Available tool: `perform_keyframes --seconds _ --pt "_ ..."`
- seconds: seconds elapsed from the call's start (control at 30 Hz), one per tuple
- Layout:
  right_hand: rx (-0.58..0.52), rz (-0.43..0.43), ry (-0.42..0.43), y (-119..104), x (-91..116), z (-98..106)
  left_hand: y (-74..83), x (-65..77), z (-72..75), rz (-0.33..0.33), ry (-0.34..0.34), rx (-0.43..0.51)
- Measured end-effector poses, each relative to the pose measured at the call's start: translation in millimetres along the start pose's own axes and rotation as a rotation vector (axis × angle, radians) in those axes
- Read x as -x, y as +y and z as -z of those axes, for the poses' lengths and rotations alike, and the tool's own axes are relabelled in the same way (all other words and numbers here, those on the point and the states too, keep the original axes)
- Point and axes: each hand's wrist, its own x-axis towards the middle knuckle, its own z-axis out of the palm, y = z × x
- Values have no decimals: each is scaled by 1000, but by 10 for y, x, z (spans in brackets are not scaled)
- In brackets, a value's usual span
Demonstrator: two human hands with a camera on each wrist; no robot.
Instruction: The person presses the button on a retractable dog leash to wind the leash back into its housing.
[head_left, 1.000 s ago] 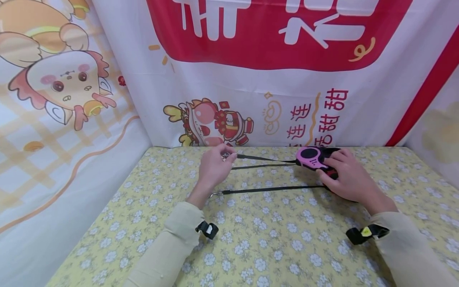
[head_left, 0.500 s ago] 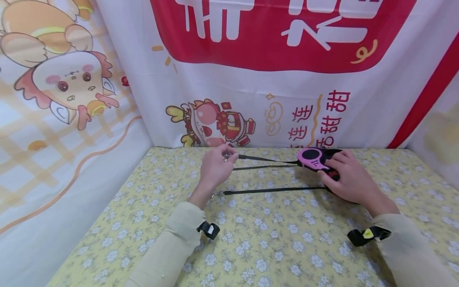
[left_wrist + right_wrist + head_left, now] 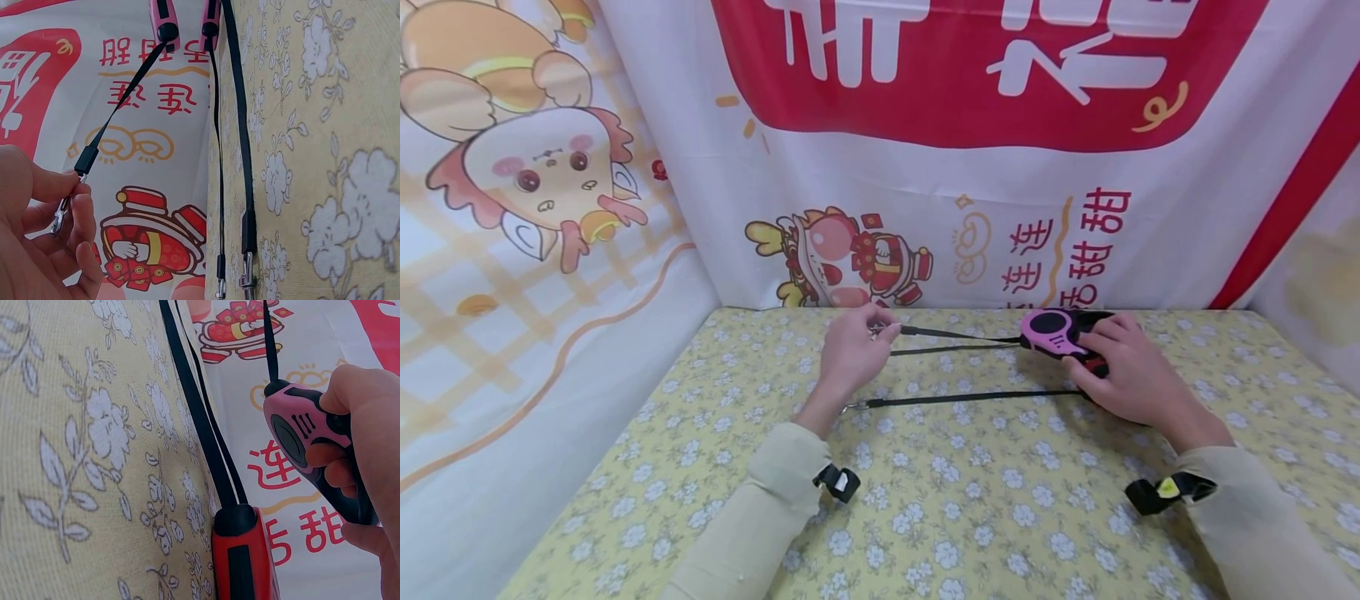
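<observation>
My left hand (image 3: 853, 350) pinches the metal clip (image 3: 60, 217) of a black strap between thumb and fingers, above the table. The strap (image 3: 125, 100) runs to a pink and black retractable dog leash (image 3: 1047, 330) at the far right. Around its handle curl the fingers of my right hand (image 3: 1131, 371); the thumb lies along the casing in the right wrist view. Below it sits a red and black retractable leash (image 3: 244, 556), partly cut off there. Two more straps with metal clips stretch along the table, the nearer strap (image 3: 970, 397) ending under my right hand.
A yellow flowered cloth (image 3: 955, 508) covers the table. Printed white and red fabric (image 3: 970, 167) hangs at its back edge, and another printed sheet (image 3: 550, 333) stands along the left side. Black bands (image 3: 837, 482) are strapped round both sleeves.
</observation>
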Motion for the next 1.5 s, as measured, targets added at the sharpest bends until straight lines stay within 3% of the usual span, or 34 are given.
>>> perform_keyframes --seconds 0.77,1.5 --pt "-6 13 -32 -30 4 -32 32 15 -80 17 -34 -23" --pt "-20 37 -2 -11 35 -141 20 38 -95 13 -26 -34"
